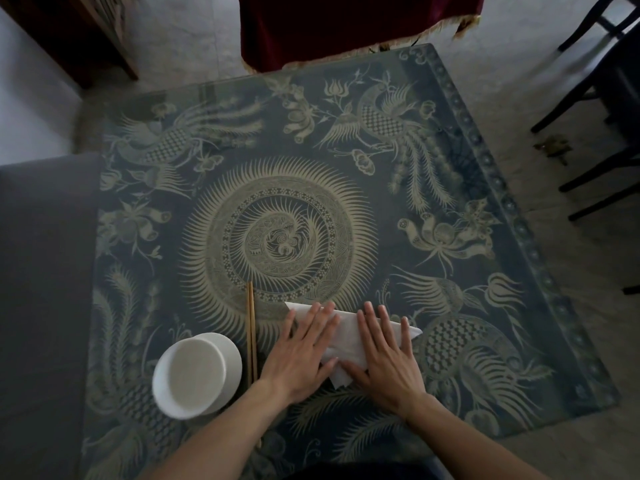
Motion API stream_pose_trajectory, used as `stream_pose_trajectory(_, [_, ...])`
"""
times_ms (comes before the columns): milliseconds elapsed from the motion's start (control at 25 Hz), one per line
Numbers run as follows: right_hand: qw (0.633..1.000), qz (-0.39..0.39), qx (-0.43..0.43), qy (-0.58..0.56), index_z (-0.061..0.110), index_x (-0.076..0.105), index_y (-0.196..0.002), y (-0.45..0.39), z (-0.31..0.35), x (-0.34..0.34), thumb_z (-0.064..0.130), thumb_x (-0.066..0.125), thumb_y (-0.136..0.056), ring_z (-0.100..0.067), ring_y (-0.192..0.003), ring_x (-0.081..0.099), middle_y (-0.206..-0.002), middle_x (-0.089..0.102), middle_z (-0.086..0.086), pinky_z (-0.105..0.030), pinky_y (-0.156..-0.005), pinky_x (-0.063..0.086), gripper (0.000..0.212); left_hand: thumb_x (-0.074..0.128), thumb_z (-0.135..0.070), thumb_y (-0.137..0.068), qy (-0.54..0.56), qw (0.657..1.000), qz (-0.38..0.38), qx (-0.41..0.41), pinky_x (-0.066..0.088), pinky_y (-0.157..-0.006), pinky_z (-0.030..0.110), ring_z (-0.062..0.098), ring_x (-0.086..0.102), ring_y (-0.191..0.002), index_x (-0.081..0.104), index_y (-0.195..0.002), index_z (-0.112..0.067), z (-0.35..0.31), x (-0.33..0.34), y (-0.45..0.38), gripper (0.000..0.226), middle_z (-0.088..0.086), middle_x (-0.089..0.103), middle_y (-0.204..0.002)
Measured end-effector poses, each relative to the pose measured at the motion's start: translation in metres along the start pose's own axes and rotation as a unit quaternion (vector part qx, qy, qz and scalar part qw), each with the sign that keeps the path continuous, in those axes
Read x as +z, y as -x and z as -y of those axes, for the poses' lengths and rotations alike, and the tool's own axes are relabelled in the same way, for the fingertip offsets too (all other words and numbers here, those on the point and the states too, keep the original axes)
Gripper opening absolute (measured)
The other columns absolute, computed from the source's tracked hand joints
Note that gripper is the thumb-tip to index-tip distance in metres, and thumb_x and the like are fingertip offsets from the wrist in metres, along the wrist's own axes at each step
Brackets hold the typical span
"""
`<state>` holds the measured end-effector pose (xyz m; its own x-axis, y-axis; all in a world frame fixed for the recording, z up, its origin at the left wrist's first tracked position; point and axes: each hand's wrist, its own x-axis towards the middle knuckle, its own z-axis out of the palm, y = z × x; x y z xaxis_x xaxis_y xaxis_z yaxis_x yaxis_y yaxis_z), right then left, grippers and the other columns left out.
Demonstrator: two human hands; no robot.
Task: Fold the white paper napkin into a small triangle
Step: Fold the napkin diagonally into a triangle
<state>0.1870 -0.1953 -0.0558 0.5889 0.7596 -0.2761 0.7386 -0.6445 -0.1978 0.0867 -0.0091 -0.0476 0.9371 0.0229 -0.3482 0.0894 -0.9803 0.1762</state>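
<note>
The white paper napkin (346, 336) lies folded into a triangle on the blue patterned table, near its front edge. Corners stick out at the upper left, the right and the bottom. My left hand (304, 348) lies flat on its left half, fingers spread. My right hand (384, 355) lies flat on its right half, fingers spread too. Both palms press the paper down and hide most of its middle. Neither hand grips anything.
A pair of wooden chopsticks (251, 332) lies just left of the napkin. Two white bowls (194, 374) stand stacked further left. A grey seat (41, 289) borders the table's left side. Dark chair legs (588, 150) stand at the right, a red cloth (346, 26) beyond the far edge.
</note>
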Motion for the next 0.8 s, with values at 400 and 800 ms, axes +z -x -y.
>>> stream_pose_trajectory(400, [1.0, -0.001, 0.005, 0.021, 0.011, 0.006, -0.155, -0.014, -0.017, -0.009, 0.069, 0.028, -0.094, -0.027, -0.149, -0.006, -0.163, -0.001, -0.006, -0.061, -0.115, 0.0, 0.086, 0.025, -0.051, -0.1, 0.012, 1.0, -0.007, -0.006, -0.011, -0.115, 0.052, 0.018, -0.021, -0.147, -0.01, -0.155, -0.019, 0.02, -0.002, -0.006, 0.072, 0.0, -0.022, -0.162])
stream_pose_trajectory(800, [0.992, -0.061, -0.114, -0.011, 0.016, 0.035, -0.149, 0.008, -0.018, -0.005, 0.057, 0.047, -0.093, -0.031, -0.147, 0.014, -0.159, 0.024, -0.01, -0.061, -0.112, 0.016, 0.07, 0.042, -0.03, -0.098, 0.062, 0.993, -0.101, -0.006, 0.013, -0.118, 0.052, 0.026, 0.014, -0.148, 0.028, -0.152, -0.014, 0.023, -0.005, 0.004, 0.058, 0.01, 0.021, -0.161])
